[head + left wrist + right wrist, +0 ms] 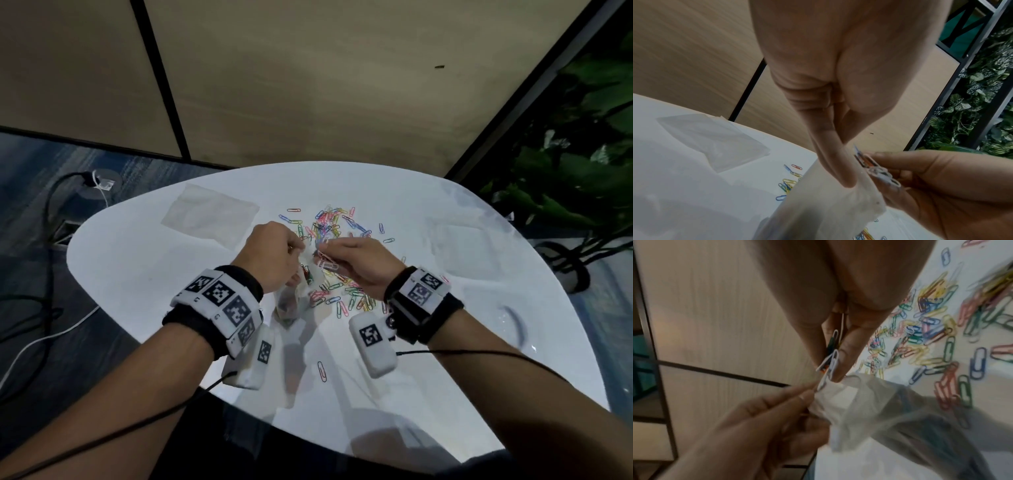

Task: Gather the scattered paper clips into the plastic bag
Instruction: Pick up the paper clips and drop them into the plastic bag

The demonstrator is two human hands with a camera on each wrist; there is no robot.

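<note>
Several paper clips (830,356) pinched above plastic bag (855,402).

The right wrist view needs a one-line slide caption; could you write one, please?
Right hand feeds pinched clips into the bag held by the left hand.

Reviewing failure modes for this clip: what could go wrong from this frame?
1. The right hand pinches a loose bunch of coloured wire paper clips right at the rim of the clear plastic bag; the rim looks crumpled and narrow, so some may fall outside.
2. The left hand holds the bag only by its top edge; if it slips, the clips inside could spill.
3. A lone clip lies near the white table's front edge, easy to miss.
</note>
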